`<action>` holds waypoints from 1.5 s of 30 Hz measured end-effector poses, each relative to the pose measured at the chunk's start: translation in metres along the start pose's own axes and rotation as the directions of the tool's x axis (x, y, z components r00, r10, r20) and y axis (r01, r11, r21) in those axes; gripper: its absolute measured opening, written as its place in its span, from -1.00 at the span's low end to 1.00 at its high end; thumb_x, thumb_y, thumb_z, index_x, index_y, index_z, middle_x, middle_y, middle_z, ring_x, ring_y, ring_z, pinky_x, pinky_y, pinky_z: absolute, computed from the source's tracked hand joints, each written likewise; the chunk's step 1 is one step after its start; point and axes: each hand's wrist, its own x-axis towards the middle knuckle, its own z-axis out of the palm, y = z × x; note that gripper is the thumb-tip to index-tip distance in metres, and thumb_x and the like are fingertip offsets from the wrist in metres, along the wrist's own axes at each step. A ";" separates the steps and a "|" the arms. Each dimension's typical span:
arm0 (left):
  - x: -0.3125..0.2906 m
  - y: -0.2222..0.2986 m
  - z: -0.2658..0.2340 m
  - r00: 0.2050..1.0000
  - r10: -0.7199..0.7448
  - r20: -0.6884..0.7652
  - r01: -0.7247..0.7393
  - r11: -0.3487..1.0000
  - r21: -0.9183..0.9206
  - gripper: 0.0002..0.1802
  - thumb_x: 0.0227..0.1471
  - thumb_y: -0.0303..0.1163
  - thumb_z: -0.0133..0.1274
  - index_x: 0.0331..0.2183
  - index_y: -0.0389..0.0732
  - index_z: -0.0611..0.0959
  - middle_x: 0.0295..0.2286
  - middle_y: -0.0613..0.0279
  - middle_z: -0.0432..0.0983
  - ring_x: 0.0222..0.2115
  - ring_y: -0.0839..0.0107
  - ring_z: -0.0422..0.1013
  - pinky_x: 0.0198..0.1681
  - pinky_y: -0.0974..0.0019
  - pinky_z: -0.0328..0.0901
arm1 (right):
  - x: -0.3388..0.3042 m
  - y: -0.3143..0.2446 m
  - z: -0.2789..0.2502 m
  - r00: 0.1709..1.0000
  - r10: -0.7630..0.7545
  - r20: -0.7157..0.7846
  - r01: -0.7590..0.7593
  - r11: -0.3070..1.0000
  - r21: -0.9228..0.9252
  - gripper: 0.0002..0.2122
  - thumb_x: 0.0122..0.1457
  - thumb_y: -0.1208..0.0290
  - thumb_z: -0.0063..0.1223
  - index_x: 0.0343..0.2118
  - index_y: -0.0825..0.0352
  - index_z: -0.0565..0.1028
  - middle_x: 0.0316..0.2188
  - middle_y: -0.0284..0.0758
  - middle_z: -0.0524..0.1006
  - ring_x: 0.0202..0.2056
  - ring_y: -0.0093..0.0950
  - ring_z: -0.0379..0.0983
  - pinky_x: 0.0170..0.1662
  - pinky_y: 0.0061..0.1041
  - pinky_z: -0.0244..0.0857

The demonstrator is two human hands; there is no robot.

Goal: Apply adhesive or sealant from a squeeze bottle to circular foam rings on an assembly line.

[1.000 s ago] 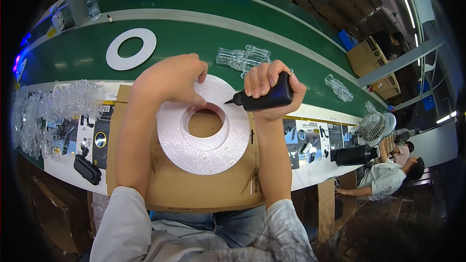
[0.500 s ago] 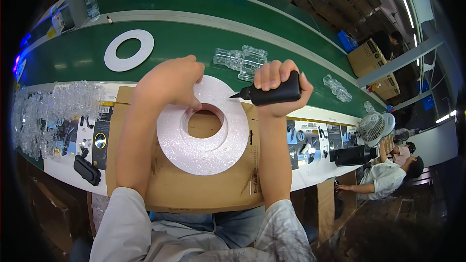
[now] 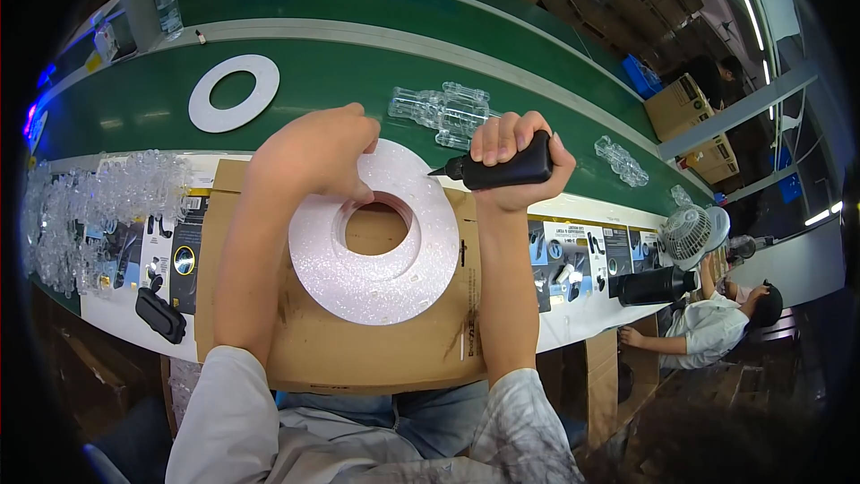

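Observation:
A sparkly white ring [image 3: 358, 291] lies on a brown cardboard sheet in front of me, seemingly stacked on other rings. My left hand [image 3: 322, 154] grips its far left part, thumb at the central hole; the other fingertips are partly hidden. In my right hand [image 3: 528, 157] is a black squeeze bottle [image 3: 509, 167], lying sideways with the fingers wrapped round it. Its thin pointed nozzle aims left, at the ring's upper right edge. I cannot tell whether the tip touches the ring.
Another white ring [image 3: 264, 99] and clear plastic parts [image 3: 439, 112] lie on the green belt [image 3: 331, 72]. Clear plastic pieces [image 3: 116, 188] are piled at left, near a black case [image 3: 161, 314]. To the right are a black bottle [image 3: 652, 288], a fan [image 3: 685, 235] and a co-worker [image 3: 717, 327].
The ring and clear parts on the belt have shifted slightly left. My right hand and its bottle have barely moved; my left hand keeps its place. The co-worker's arm has moved.

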 end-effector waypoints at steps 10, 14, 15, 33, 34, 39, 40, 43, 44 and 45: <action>-0.002 0.001 0.000 1.000 -0.017 -0.022 0.018 1.000 0.024 -0.45 -0.36 -0.23 0.43 -0.26 -0.26 0.63 -0.23 0.06 0.49 -0.19 0.09 0.47 -0.10 0.16 0.38 | 0.000 0.002 -0.001 0.999 0.013 0.038 -0.011 0.999 -0.053 -0.67 0.16 0.08 -0.32 -0.57 0.24 0.27 -0.72 -0.38 0.28 -0.67 -0.49 0.20 -0.56 -0.47 0.17; 0.000 -0.001 0.002 1.000 0.003 -0.020 -0.003 1.000 0.025 -0.46 -0.36 -0.23 0.43 -0.27 -0.27 0.63 -0.22 0.06 0.47 -0.20 0.08 0.47 -0.11 0.16 0.39 | 0.001 0.003 0.003 0.999 0.023 0.042 -0.026 0.998 0.062 -0.66 0.18 0.07 -0.33 -0.56 0.24 0.27 -0.69 -0.37 0.29 -0.64 -0.48 0.20 -0.52 -0.46 0.18; 0.001 -0.001 0.003 0.999 0.031 -0.020 -0.031 1.000 0.006 -0.47 -0.36 -0.24 0.43 -0.28 -0.27 0.64 -0.22 0.06 0.47 -0.20 0.09 0.47 -0.11 0.16 0.39 | 0.001 0.001 0.004 0.998 0.019 0.054 -0.023 0.997 0.076 -0.65 0.19 0.06 -0.33 -0.55 0.24 0.27 -0.69 -0.37 0.29 -0.63 -0.48 0.20 -0.51 -0.45 0.17; -0.001 -0.004 -0.001 0.999 0.034 -0.031 -0.035 0.998 -0.045 -0.49 -0.35 -0.22 0.40 -0.29 -0.25 0.62 -0.24 0.09 0.46 -0.22 0.11 0.46 -0.13 0.17 0.38 | -0.005 0.004 0.002 0.993 -0.009 0.120 0.011 1.000 -0.021 -0.66 0.14 0.07 -0.28 -0.58 0.26 0.26 -0.71 -0.35 0.30 -0.67 -0.48 0.21 -0.55 -0.48 0.17; -0.001 -0.004 0.000 0.999 0.036 -0.030 -0.038 0.998 -0.045 -0.48 -0.35 -0.22 0.40 -0.29 -0.25 0.62 -0.24 0.09 0.46 -0.22 0.10 0.46 -0.13 0.17 0.38 | -0.005 0.005 0.002 0.993 -0.009 0.120 0.011 1.000 -0.021 -0.66 0.14 0.07 -0.28 -0.58 0.26 0.26 -0.71 -0.35 0.30 -0.67 -0.48 0.21 -0.55 -0.48 0.17; -0.002 -0.001 -0.002 0.999 0.032 -0.024 -0.033 0.999 -0.035 -0.48 -0.36 -0.21 0.40 -0.29 -0.25 0.63 -0.23 0.09 0.46 -0.22 0.10 0.46 -0.13 0.17 0.38 | -0.005 0.006 0.000 0.992 -0.019 0.124 0.022 0.999 -0.026 -0.67 0.13 0.07 -0.29 -0.57 0.25 0.25 -0.71 -0.35 0.30 -0.67 -0.49 0.21 -0.55 -0.47 0.18; -0.002 -0.001 -0.002 0.999 0.029 -0.025 -0.029 0.999 -0.030 -0.47 -0.36 -0.21 0.40 -0.29 -0.25 0.63 -0.23 0.09 0.47 -0.22 0.10 0.46 -0.13 0.17 0.38 | -0.005 0.007 0.000 0.992 -0.019 0.124 0.023 0.999 -0.027 -0.67 0.13 0.07 -0.29 -0.57 0.25 0.25 -0.71 -0.35 0.30 -0.67 -0.49 0.21 -0.55 -0.47 0.18; -0.003 -0.001 -0.003 1.000 0.011 -0.004 -0.011 1.000 -0.028 -0.47 -0.36 -0.21 0.40 -0.29 -0.24 0.63 -0.23 0.09 0.47 -0.22 0.11 0.46 -0.12 0.17 0.39 | -0.005 0.010 0.003 0.993 -0.030 0.112 0.035 0.998 -0.042 -0.67 0.13 0.07 -0.29 -0.57 0.25 0.26 -0.71 -0.35 0.30 -0.66 -0.48 0.21 -0.54 -0.47 0.18; -0.003 -0.001 -0.003 1.000 0.012 -0.004 -0.012 1.000 -0.028 -0.47 -0.36 -0.21 0.40 -0.29 -0.24 0.63 -0.23 0.09 0.47 -0.22 0.11 0.46 -0.12 0.17 0.39 | -0.005 0.010 0.004 0.996 -0.037 0.077 0.038 0.999 -0.017 -0.66 0.15 0.06 -0.30 -0.57 0.25 0.26 -0.70 -0.35 0.30 -0.65 -0.48 0.21 -0.54 -0.46 0.18; -0.002 -0.002 -0.002 1.000 0.015 -0.010 -0.015 0.999 -0.032 -0.47 -0.37 -0.20 0.40 -0.29 -0.24 0.63 -0.23 0.09 0.47 -0.21 0.11 0.46 -0.12 0.17 0.39 | -0.004 0.009 0.007 0.998 -0.041 0.042 0.041 0.999 0.008 -0.65 0.18 0.06 -0.31 -0.57 0.25 0.26 -0.70 -0.36 0.30 -0.65 -0.48 0.21 -0.53 -0.46 0.18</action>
